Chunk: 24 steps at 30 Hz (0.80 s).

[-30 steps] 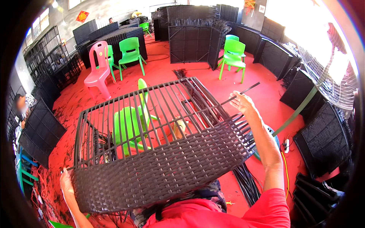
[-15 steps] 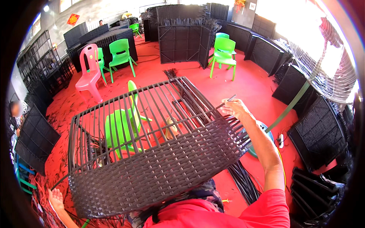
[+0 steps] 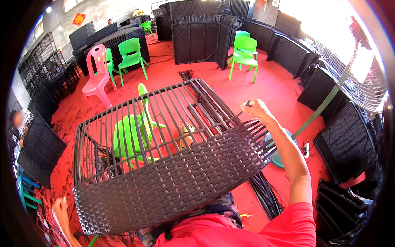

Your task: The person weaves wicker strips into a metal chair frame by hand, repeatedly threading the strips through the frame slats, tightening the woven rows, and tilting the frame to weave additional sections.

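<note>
A partly woven black rattan panel [image 3: 173, 181] lies tilted across my lap. Its near half is a dense weave, while bare frame bars [image 3: 152, 119] span the far half. Beyond the panel's right edge, my right hand [image 3: 257, 109] is closed, pinching a black rattan strip [image 3: 243, 110] whose short end shows at the fingers. Other loose strip ends [image 3: 263, 138] stick out below that hand. My left hand [image 3: 61, 210] is off the panel's left edge with fingers curled closed; what they hold, if anything, is hidden.
A green chair [image 3: 129, 136] stands just behind the bars, and a pink chair [image 3: 97, 78] farther left. To the right are a fan [image 3: 349, 78] and a power strip [image 3: 306, 150]. Long black strips [image 3: 265, 197] lie on the red floor. Finished panels [image 3: 197, 43] stand around the room.
My left hand has gone from open-palmed to curled closed. The fingers of my right hand have tightened round the strip, and that hand sits slightly higher.
</note>
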Each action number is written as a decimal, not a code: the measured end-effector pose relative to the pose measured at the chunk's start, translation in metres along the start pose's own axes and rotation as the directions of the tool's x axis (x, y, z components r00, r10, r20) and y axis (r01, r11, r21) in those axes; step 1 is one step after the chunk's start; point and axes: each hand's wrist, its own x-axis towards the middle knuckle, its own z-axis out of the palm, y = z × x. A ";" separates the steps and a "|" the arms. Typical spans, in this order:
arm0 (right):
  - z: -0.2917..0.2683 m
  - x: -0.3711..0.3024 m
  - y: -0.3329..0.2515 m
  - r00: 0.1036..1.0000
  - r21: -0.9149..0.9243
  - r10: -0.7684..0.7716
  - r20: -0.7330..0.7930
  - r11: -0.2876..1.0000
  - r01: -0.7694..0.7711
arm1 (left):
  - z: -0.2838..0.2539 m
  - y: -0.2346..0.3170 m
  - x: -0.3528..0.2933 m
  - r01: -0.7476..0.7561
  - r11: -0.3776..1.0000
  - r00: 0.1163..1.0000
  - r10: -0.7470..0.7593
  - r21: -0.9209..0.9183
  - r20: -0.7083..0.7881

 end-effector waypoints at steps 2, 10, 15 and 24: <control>-0.005 -0.005 -0.013 0.994 -0.108 -0.110 -0.015 0.988 0.108 | 0.015 0.097 -0.007 -0.276 0.953 0.959 0.263 -0.122 -0.108; -0.036 -0.007 0.012 0.990 -0.215 -0.141 0.027 0.966 0.144 | 0.149 0.308 0.009 -0.719 0.527 0.519 0.841 -0.453 0.155; -0.042 -0.009 0.028 0.989 0.000 -0.070 0.129 0.997 0.071 | 0.183 0.341 -0.011 -0.865 0.396 0.371 0.918 -0.306 0.139; -0.049 -0.006 0.046 0.977 0.172 0.029 0.212 0.983 -0.067 | 0.166 0.371 -0.031 -0.883 0.338 0.319 0.941 -0.325 0.114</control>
